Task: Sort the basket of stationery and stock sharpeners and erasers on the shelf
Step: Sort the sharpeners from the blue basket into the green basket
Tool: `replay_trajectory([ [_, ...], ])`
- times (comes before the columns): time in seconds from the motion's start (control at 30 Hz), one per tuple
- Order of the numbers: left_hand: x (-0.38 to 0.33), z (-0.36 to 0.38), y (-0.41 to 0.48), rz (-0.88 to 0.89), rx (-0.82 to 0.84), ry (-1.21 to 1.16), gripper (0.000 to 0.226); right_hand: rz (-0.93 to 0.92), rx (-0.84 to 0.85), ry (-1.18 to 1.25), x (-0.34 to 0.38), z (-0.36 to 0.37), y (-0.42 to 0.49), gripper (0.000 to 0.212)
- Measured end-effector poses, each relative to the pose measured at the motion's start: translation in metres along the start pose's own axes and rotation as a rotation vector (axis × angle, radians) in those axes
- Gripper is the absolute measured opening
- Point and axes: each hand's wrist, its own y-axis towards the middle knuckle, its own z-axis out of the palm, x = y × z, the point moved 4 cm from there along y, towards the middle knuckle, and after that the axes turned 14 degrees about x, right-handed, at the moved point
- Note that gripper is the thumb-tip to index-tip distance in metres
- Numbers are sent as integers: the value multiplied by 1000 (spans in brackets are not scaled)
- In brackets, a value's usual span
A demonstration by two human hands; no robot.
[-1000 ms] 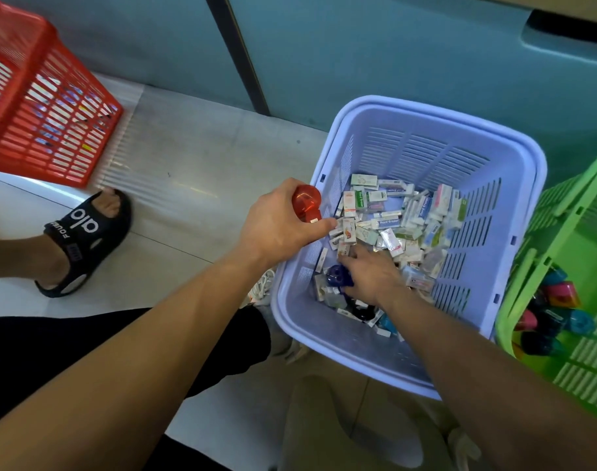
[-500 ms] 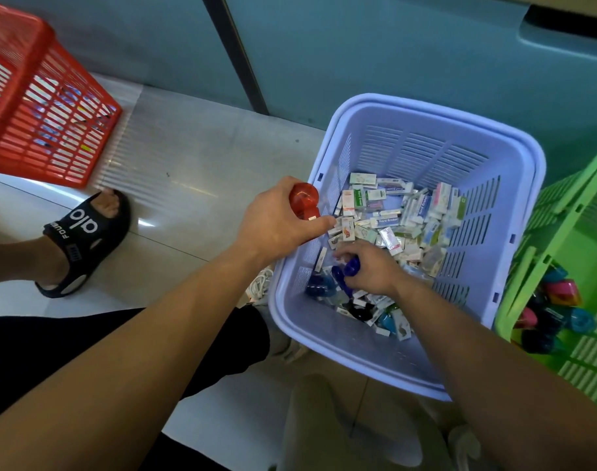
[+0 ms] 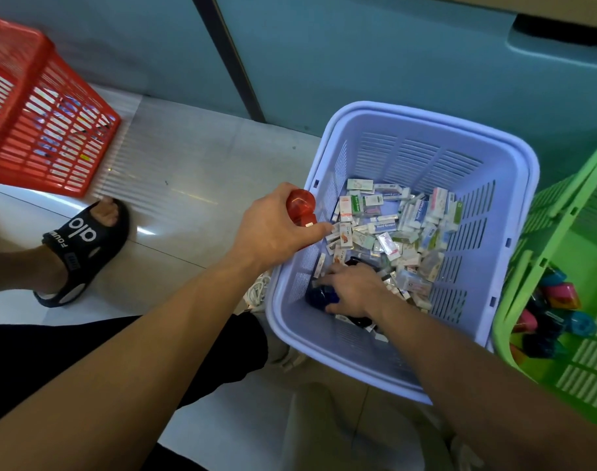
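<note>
A lilac plastic basket (image 3: 514, 164) stands on the floor and holds several small boxed erasers (image 3: 385, 227) and dark sharpeners. My left hand (image 3: 273, 229) hovers over the basket's left rim and grips a red sharpener (image 3: 301, 206). My right hand (image 3: 356, 288) is down inside the basket, its fingers curled round a dark blue sharpener (image 3: 319, 295). A black sharpener (image 3: 358, 321) lies partly hidden under that hand.
A green basket (image 3: 541, 266) at the right holds several coloured sharpeners (image 3: 558, 297). A red basket (image 3: 35, 107) with stationery stands at the far left. A foot in a black sandal (image 3: 83, 246) rests on the tiled floor. A teal cabinet front (image 3: 375, 56) runs behind.
My right hand has moved lower and nearer in the lilac basket, down onto the dark blue sharpener. My left hand keeps the red sharpener in the same place.
</note>
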Motion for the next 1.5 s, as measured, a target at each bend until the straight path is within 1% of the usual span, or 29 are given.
replay_trajectory([
  [0.03, -1, 0, -1, 2, -1, 7, 71, -7, -22, 20, 0, -1, -2, 57],
  [0.1, -2, -1, -1, 7, -2, 29, 71, 36, -100, 204, -4, -7, -7, 47],
  [0.23, -7, -6, -2, 12, -16, 80, 69, 153, -326, 724, -25, -37, -36, 43],
  [0.33, -15, -10, -7, 22, -26, 131, 67, 138, -536, 959, -35, -67, -85, 45],
  [0.4, -25, -16, -12, 36, -56, 166, 65, 110, -664, 1028, -40, -85, -125, 37],
  [0.47, -45, -21, -20, 59, -80, 176, 64, 119, -776, 1044, -44, -97, -169, 25],
  [0.53, -78, -21, -27, 112, -75, 148, 61, 145, -886, 1053, -54, -100, -212, 21],
  [0.63, -143, 8, -34, 243, -1, 82, 53, 253, -1062, 1040, -89, -83, -278, 15],
  [0.7, -188, 47, -36, 347, 100, 35, 53, 396, -1135, 1066, -124, -55, -317, 18],
  [0.73, -209, 70, -35, 388, 155, 34, 55, 484, -1136, 1091, -143, -38, -333, 24],
  [0.8, -248, 121, -32, 461, 264, 106, 60, 647, -1051, 1175, -179, 2, -351, 35],
  [0.83, -264, 148, -30, 493, 310, 174, 63, 696, -996, 1230, -196, 22, -352, 38],
  [0.9, -283, 199, -20, 516, 395, 295, 67, 716, -926, 1300, -222, 52, -345, 40],
  [1.0, -280, 267, 4, 415, 528, 372, 65, 704, -852, 1308, -245, 76, -322, 43],
  [1.13, -249, 324, 25, 223, 639, 246, 62, 671, -756, 1327, -261, 96, -291, 44],
  [1.23, -235, 345, 35, 165, 672, 210, 61, 714, -688, 1272, -269, 106, -277, 53],
  [1.3, -240, 347, 38, 186, 685, 235, 52, 755, -725, 1215, -272, 107, -274, 58],
  [1.37, -254, 337, 33, 267, 702, 284, 43, 782, -777, 1182, -272, 99, -277, 53],
  [1.43, -270, 311, 21, 371, 722, 319, 40, 774, -814, 1162, -268, 81, -285, 49],
  [1.5, -276, 269, 6, 473, 703, 275, 34, 739, -869, 1117, -258, 54, -296, 45],
])
